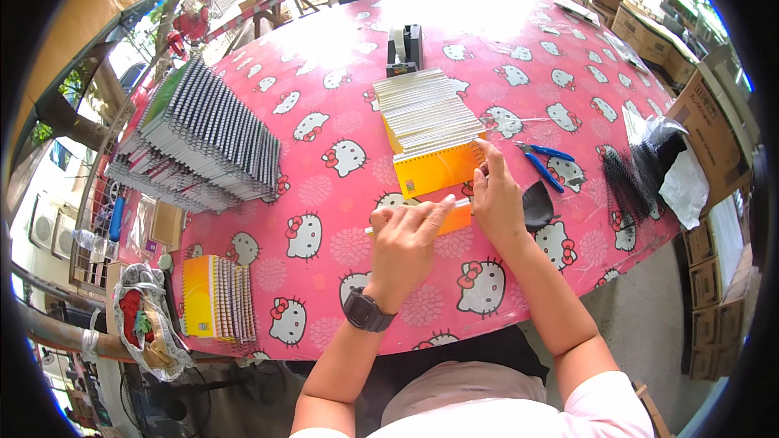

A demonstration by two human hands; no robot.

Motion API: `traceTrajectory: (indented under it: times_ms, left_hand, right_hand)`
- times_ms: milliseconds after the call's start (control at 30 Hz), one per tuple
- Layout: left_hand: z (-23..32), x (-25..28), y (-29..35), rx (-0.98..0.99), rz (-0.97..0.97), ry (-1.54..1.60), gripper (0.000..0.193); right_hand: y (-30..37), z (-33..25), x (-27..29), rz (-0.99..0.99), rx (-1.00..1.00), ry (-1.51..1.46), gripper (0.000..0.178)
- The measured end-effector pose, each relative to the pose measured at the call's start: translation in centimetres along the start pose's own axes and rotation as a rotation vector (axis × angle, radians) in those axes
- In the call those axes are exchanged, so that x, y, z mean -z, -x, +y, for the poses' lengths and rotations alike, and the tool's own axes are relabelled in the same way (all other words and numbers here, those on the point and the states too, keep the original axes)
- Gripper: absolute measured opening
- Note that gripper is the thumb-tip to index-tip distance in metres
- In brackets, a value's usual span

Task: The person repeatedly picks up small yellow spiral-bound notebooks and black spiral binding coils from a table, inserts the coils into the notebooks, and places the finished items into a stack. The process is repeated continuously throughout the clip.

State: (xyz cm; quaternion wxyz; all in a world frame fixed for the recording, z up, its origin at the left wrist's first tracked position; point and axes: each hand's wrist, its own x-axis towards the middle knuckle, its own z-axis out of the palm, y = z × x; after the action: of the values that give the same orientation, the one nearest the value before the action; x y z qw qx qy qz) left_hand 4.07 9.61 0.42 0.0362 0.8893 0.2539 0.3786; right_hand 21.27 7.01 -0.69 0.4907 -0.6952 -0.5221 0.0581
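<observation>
A small orange notebook (457,217) lies under my left hand (407,235), whose fingers are closed over it and hide most of its cover. Just beyond stands a row of small notebooks (430,109), packed on edge with their pale page edges up. Its nearest one, a yellow spiral notebook (434,173), faces me. At that notebook's right end is my right hand (499,199), index finger on the top corner and thumb against the front, pinching it. A dark watch sits on my left wrist.
Cutters with blue handles (545,164) and a dark pad (537,206) lie right of my right hand. A tape dispenser (404,50) stands behind the row. Tall spiral-book stacks (203,134) and more yellow notebooks (215,296) are left; black coils (637,178) are right.
</observation>
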Motion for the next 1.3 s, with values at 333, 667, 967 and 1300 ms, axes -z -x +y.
traceTrajectory:
  times_ms: [333, 667, 967, 1300]
  left_hand:
    - [-0.6, -0.7, 0.8, 0.03, 0.025, -0.063, 0.029]
    - [-1.2, -0.3, 1.3, 0.083, 0.09, -0.096, 0.024]
    - [-1.7, -0.3, 1.0, 0.062, 0.095, 0.002, 0.018]
    - [-1.7, 0.1, 0.9, 0.039, 0.066, 0.031, 0.015]
  right_hand:
    - [0.8, 0.2, -1.2, -0.073, 0.107, 0.035, 0.047]
    - [-0.6, 0.6, 2.2, -0.326, 0.117, -0.281, 0.023]
    - [-0.9, 0.8, 4.1, -0.512, 0.247, -0.304, 0.024]
    - [-0.7, 0.7, 4.2, -0.646, 0.239, -0.333, 0.022]
